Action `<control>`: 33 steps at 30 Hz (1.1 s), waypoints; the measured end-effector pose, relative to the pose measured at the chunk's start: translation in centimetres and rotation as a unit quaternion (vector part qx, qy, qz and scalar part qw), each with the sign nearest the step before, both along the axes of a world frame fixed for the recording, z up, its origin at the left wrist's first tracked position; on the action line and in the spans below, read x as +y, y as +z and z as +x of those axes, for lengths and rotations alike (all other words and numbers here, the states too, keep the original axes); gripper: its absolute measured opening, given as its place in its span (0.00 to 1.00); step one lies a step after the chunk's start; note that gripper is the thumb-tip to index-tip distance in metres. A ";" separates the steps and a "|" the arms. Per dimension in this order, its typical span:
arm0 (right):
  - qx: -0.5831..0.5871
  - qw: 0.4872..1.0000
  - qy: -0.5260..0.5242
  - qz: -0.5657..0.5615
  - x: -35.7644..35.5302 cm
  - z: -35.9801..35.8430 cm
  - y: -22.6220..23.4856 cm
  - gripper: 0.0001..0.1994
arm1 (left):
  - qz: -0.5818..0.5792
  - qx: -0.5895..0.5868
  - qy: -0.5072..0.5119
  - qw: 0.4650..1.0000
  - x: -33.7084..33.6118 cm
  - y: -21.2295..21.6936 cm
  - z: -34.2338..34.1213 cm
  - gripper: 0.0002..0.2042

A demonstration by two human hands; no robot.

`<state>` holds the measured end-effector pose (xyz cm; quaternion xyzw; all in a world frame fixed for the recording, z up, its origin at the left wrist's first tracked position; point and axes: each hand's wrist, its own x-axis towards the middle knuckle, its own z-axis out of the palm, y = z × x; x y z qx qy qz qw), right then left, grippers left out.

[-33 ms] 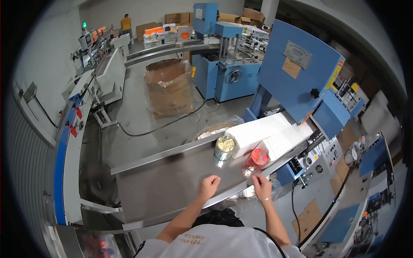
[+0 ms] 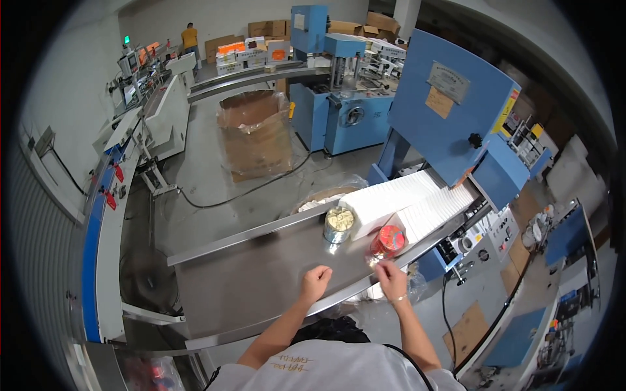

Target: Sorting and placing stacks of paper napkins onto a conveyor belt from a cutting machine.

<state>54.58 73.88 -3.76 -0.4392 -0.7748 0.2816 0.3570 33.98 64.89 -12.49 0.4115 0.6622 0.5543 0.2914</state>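
My left hand [image 2: 316,283] is closed like a fist over the near part of the grey metal conveyor [image 2: 248,267]; whatever its fingers may hold is hidden. Over the near rail, my right hand [image 2: 392,281] is closed too, its fingertips pressed together, and I cannot make out anything in them. Just beyond that hand stands a red-topped round container [image 2: 389,240], apart from the fingers. A clear jar [image 2: 339,225] filled with pale yellow pieces sits to its left. Behind both, rows of stacked white pads [image 2: 398,199] lie along the conveyor.
A tall blue machine cabinet [image 2: 443,98] rises at the right over the white rows. Beyond the far rail stands a large lined cardboard box [image 2: 254,146], with a black cable [image 2: 241,195] on the floor. A person [image 2: 190,39] in yellow stands far off at the left.
My right hand has shifted slightly left, its fingertips nearer the red-topped container. My left hand, the jar and the container look unmoved.
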 end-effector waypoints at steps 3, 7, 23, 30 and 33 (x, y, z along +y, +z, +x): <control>-0.010 0.990 0.117 0.080 1.8 -1.9 -1.8 0.08 | 0.014 -0.041 0.054 0.998 0.1 0.1 0.3 0.07; -0.055 0.983 0.163 0.059 2.3 -2.9 -3.7 0.07 | -0.024 0.014 0.077 0.997 -0.1 1.9 0.0 0.08; -0.217 0.965 0.141 -0.034 2.8 -4.3 -6.0 0.13 | -0.055 0.101 0.165 0.980 0.4 2.0 -1.2 0.10; -0.228 0.956 0.184 -0.035 1.7 -5.6 -4.6 0.23 | 0.012 -0.002 0.166 0.986 -1.0 0.6 -2.4 0.08; -0.210 0.963 0.165 -0.016 1.6 -5.1 -5.0 0.22 | -0.050 -0.024 0.119 0.991 -0.8 0.7 -2.4 0.08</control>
